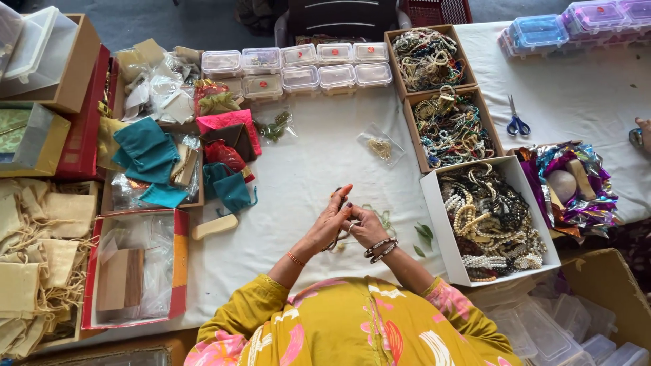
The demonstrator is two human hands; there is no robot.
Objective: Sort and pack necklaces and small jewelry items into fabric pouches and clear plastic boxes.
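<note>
Over the white cloth-covered table (305, 169), the left hand (330, 220) and right hand (365, 227) are pinching a dark beaded strand (337, 238) (light, limp, probably slippery), best gripped near its ends.

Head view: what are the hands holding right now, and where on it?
Both hands, left hand and right hand, pinch a dark beaded strand between them near its upper end; the exact grip is hidden.

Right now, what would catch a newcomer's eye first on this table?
Probably the three open boxes heaped with bead necklaces along the right side, and the pile of teal and pink pouches on the left. At the centre, the left hand and right hand meet over a dark strand above the white tablecloth.
</note>
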